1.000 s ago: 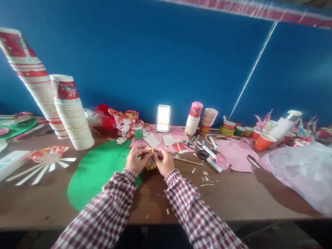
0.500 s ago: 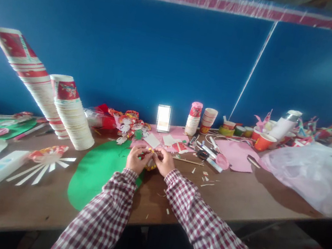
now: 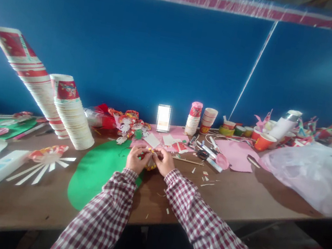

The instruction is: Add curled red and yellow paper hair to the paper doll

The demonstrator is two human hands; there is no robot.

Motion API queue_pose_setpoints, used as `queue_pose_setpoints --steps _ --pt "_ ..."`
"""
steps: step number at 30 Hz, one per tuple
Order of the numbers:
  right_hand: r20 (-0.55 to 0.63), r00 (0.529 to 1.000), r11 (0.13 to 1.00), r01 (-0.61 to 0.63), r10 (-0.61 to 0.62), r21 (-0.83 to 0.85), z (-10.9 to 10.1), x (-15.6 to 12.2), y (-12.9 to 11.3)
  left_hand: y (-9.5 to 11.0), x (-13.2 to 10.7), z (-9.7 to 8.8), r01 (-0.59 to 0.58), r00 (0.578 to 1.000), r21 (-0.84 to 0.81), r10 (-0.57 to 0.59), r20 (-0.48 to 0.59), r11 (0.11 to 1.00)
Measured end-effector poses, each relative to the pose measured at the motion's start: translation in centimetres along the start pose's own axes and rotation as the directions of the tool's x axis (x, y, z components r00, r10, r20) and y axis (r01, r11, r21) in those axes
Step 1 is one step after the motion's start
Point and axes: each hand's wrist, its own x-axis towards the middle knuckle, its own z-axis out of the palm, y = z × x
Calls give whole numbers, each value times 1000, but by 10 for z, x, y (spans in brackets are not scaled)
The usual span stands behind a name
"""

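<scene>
Both the left hand (image 3: pixel 136 159) and right hand (image 3: pixel 163 162) pinch a small yellow-and-red craft piece (image 3: pixel 151 167) of unclear material over the brown table (image 3: pixel 223 198), where uneven tugging could tear or crease it. Further off, a tall red-and-white paper cup stack (image 3: pixel 73 115), nested cup in cup, could topple if bumped; the orange paper cup's (image 3: pixel 264 143) contents are indistinct.
</scene>
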Motion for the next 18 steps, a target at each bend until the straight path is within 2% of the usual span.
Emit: queue_pose_setpoints --steps 18 --pt "20 1000 1000 4 -4 -5 1 0 7 2 0 0 78 997 -50 -78 4 996"
